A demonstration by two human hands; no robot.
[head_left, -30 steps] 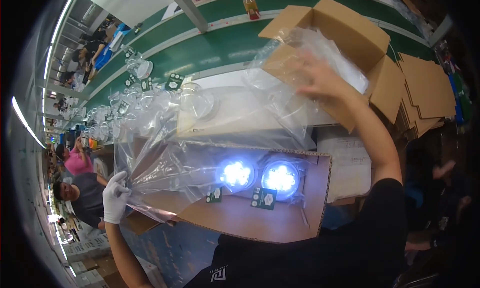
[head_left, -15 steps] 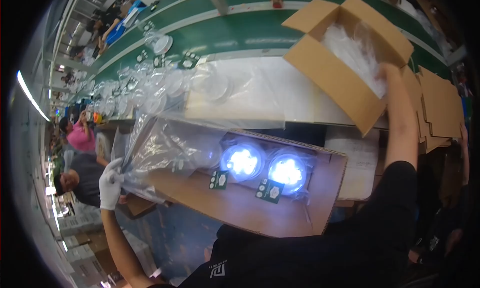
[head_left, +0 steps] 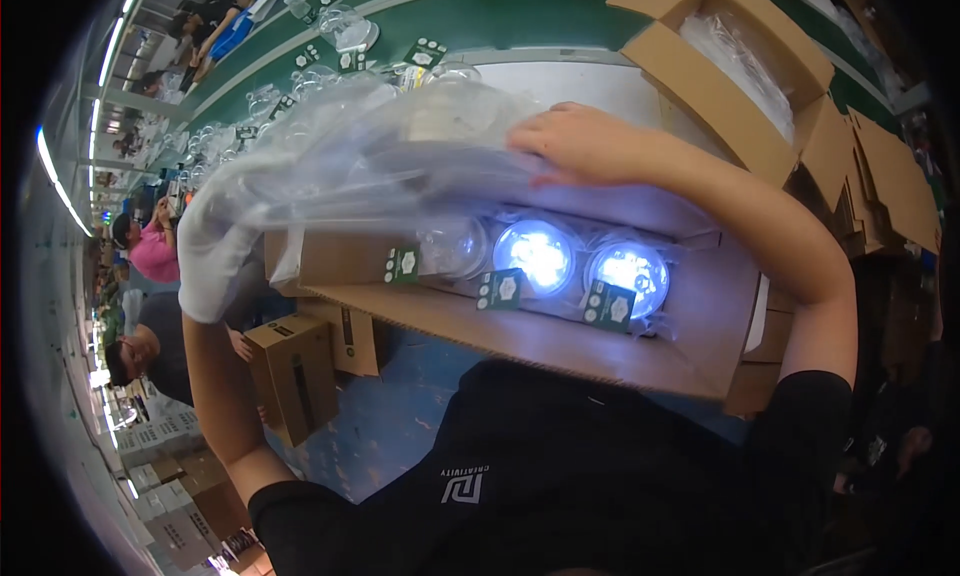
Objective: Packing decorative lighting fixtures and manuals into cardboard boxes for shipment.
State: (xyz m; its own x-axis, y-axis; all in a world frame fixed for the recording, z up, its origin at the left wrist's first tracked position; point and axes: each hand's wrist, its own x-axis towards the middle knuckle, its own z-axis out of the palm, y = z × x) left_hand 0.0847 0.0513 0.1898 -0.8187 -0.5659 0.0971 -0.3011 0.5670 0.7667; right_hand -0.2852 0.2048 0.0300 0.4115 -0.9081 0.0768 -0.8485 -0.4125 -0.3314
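An open cardboard box (head_left: 725,346) lies in front of me with a row of clear round plastic packs inside. Two lamps, a middle one (head_left: 535,257) and a right one (head_left: 628,278), glow bluish white; the left pack (head_left: 452,244) is unlit. Green cards (head_left: 499,290) lie against them. My white-gloved left hand (head_left: 215,246), blurred, is closed on a clear plastic bag (head_left: 390,166) raised over the box's left and far side. My bare right hand (head_left: 580,146) has its bent fingers closed at the bag's right end; the fingertips are partly hidden.
A second open carton (head_left: 720,126) holding clear plastic stands at the back right, beside folded cardboard (head_left: 890,176). Many clear packs (head_left: 345,31) lie on the green conveyor (head_left: 500,21). At left, a person (head_left: 165,326) stands beside closed cartons (head_left: 290,376).
My right hand has left the carton at the back right and come to the bag. My left hand has lifted the bag, uncovering the left pack. The lamps appear farther right in view.
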